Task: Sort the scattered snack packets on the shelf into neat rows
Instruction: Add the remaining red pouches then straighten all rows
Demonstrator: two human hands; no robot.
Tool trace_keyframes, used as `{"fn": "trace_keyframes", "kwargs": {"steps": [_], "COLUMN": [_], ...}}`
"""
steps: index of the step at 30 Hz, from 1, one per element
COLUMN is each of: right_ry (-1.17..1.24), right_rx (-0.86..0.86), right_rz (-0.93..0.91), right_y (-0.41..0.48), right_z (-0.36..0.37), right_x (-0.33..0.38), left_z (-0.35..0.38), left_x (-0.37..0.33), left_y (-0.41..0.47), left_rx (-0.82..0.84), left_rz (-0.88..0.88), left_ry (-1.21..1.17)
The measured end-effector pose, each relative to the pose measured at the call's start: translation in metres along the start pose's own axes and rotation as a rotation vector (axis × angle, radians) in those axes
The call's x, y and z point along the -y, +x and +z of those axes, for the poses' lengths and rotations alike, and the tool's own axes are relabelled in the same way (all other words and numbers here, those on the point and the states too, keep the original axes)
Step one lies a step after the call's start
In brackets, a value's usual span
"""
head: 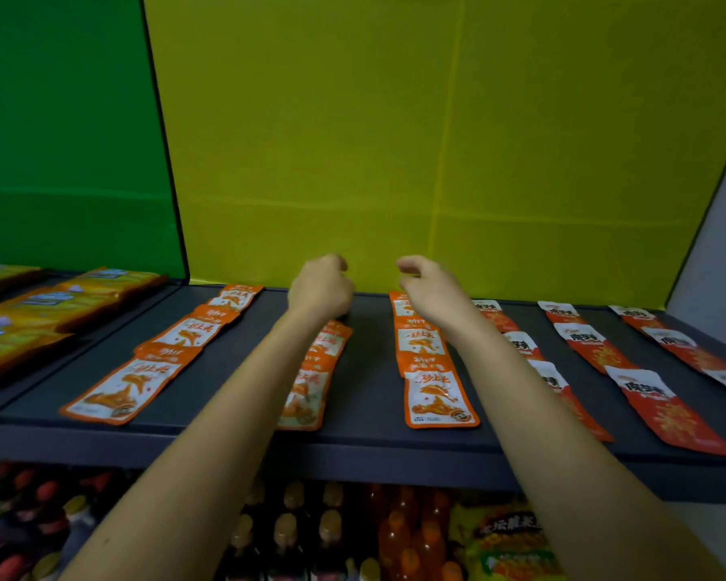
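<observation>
Orange packets [122, 387]: three near-to-far rows. Left hand [319, 287] is at the middle row's [307, 396] far end, fingers curled and hidden, so can't tell its grip. Right hand [428, 291] is slack and empty. Middle row looks crooked; slide its packets flat and parallel. Red packets [663, 404] sit right. Grey shelf [365, 371], yellow backboard [395, 161], bottles [286, 534] below.

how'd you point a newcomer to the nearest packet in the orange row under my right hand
Start at the dark grey shelf below the yellow backboard and find the gap between the two forearms. The orange-and-white packet lies there by the shelf's front edge. Unlike the front packet to its left, no arm covers it, and rows to its right are red.
</observation>
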State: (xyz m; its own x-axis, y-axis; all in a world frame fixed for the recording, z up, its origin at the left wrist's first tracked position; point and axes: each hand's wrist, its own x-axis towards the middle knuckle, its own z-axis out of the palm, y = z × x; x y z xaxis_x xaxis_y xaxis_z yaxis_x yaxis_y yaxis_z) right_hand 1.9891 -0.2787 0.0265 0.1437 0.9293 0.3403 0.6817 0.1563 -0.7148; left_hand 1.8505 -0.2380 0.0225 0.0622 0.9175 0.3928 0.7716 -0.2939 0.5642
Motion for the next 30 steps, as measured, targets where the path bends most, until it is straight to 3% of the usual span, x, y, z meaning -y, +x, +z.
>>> {"fn": "trace_keyframes", "kwargs": {"steps": [5, 12, 30], "right_ry": [-0.049, -0.090, -0.353], "right_rx": [0.033, 0.003, 0.044], "right_rz": [0.070, 0.203, 0.176], "right_y": [0.004, 0.008, 0.000], "right_z": [0.047, 0.103, 0.123], "right_x": [0.019, 0.018, 0.009], "left_z": [-0.024, 0.001, 0.022], "left_x": [0.064, 0.104, 0.105], "left_y": [0.010, 0.019, 0.019], "left_rx": [0.041, 0.277, 0.244], "left_rz": [-0.130, -0.098, 0.109], "left_ry": [0.015, -0.030, 0.073]}}
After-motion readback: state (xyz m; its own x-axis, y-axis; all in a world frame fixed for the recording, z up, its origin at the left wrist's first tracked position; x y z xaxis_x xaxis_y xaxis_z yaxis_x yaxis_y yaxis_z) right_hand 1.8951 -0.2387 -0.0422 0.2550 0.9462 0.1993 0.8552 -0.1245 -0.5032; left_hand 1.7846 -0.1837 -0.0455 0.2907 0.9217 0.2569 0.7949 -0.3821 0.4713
